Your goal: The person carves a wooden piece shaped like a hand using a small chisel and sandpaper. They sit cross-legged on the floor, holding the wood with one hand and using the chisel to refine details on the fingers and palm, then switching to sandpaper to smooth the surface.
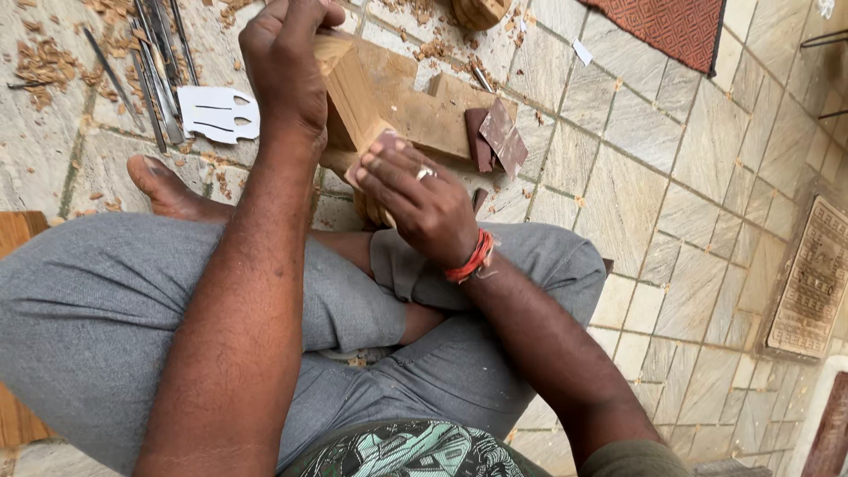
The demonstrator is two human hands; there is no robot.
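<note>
I sit cross-legged on a tiled floor. My left hand (284,62) grips the top of a pale wooden block (352,99) and holds it upright over my lap. My right hand (422,203), with a ring and a red thread at the wrist, presses a small reddish piece of sandpaper (382,141) against the block's lower side face. The block's foot is hidden behind my right hand.
A flat wooden board (433,119) lies behind the block with brown sandpaper scraps (500,134) on it. Several metal carving tools (157,66) and a white paper template (219,113) lie at the upper left among wood chips. A red mat (671,26) lies at the top right, a carved panel (813,283) at the right.
</note>
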